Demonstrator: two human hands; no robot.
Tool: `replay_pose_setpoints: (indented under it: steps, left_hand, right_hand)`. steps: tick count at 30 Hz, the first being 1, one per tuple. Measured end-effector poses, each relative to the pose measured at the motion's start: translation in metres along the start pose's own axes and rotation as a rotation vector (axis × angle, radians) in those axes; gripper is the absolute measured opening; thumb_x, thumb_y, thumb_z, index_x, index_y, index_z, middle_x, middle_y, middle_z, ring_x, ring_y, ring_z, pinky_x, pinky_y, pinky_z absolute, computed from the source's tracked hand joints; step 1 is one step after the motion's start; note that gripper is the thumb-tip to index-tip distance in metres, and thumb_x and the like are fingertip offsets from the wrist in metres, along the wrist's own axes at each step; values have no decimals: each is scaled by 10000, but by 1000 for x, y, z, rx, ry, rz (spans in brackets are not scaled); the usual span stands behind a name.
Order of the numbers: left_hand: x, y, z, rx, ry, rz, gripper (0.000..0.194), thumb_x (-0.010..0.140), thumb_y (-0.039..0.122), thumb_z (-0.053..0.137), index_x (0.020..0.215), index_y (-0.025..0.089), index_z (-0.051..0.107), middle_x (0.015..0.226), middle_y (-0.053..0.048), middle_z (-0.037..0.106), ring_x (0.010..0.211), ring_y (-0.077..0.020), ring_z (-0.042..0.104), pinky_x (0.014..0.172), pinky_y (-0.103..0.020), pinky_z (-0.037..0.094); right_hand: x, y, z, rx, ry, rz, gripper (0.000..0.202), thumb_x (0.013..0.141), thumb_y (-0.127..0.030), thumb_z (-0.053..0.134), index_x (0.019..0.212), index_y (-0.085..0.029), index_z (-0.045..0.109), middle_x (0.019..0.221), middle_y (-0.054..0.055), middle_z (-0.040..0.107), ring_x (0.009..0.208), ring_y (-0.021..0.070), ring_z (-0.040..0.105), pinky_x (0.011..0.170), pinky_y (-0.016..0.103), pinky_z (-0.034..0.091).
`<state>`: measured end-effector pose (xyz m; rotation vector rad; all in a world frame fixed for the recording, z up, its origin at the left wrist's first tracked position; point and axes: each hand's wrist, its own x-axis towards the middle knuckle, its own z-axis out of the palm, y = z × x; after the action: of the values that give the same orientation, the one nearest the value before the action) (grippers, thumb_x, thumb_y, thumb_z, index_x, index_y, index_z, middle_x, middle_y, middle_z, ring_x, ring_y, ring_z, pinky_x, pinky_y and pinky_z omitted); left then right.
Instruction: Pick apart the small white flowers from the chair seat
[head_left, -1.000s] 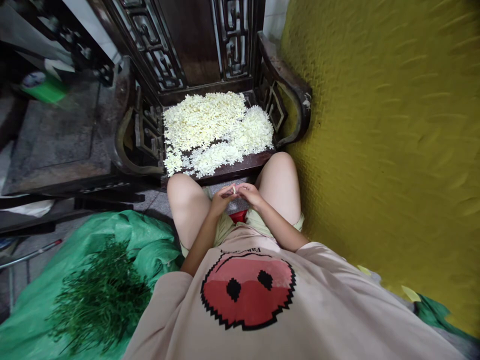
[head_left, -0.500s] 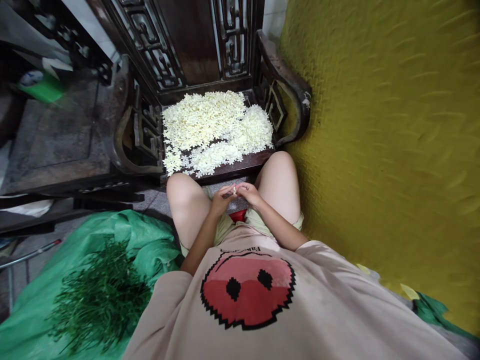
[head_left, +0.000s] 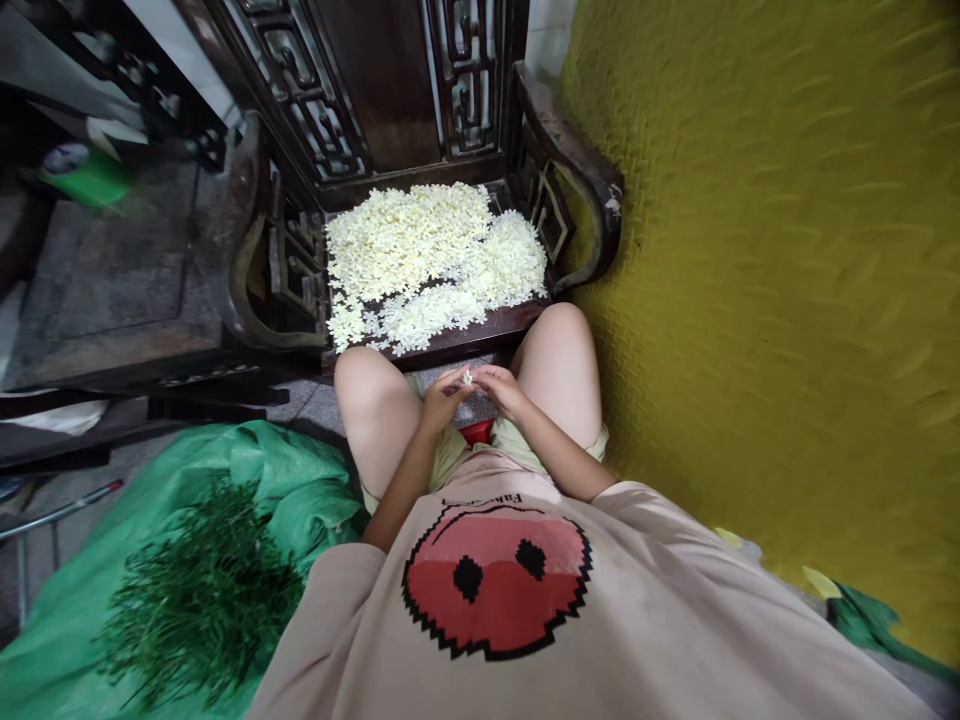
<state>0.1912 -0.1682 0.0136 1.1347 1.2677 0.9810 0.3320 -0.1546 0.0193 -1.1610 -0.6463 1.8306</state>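
Note:
Between my knees, both hands meet with their fingertips together around one small white flower (head_left: 467,378). My left hand (head_left: 444,396) is closed, its fingers pinching the flower from the left. From the other side my right hand (head_left: 500,387) is closed on it too, thumb and forefinger at the petals. Just beyond my knees, many pale yellow-white flowers (head_left: 409,240) lie spread on the seat of a dark carved wooden chair (head_left: 480,338). A separate whiter heap (head_left: 506,258) sits at the seat's right side.
On my left a green plastic sheet (head_left: 300,465) bears a pile of green stems (head_left: 202,590). A dark wooden side table (head_left: 112,285) holds a green roll of tape (head_left: 88,177). A yellow textured panel (head_left: 765,300) stands close on my right.
The flower between my fingertips has turned, and its open petals now face up more. Both hands stay in nearly the same place. The flowers on the chair look unchanged.

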Motion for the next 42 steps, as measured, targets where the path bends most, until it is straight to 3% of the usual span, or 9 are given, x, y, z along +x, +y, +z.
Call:
replay_pose_setpoints:
  steps: [16,23,32,42]
  left_hand:
    - [0,-1,0,-79,-13,-61,502,601,385,736,1069,215,672,1158,-68,597,823,-153,579,792,-306,459]
    - [-1,0,1,3,46,12,374,700,403,667,1023,215,690,1167,-82,592,1103,-219,523,881,-317,434]
    - [0,0,5,-69,102,-8,377,628,435,715,925,203,715,1039,-72,660,997,-208,581,903,-359,438]
    - [-4,2,8,-166,206,-186,250,576,353,742,746,170,726,816,-50,709,866,-218,618,860,-386,442]
  right_hand:
    - [-1,1,2,25,19,-10,294,470,-388,795,647,-187,673,678,10,685,685,159,632,765,309,496]
    - [-1,3,0,-66,46,-93,275,505,-388,767,664,-192,657,684,10,678,696,156,621,759,315,488]
    - [3,7,-3,-165,74,-209,286,502,-389,766,669,-195,640,759,27,686,758,173,627,800,328,474]
    - [1,9,-1,-226,100,-236,277,521,-377,756,677,-194,617,773,30,663,707,167,616,703,301,480]
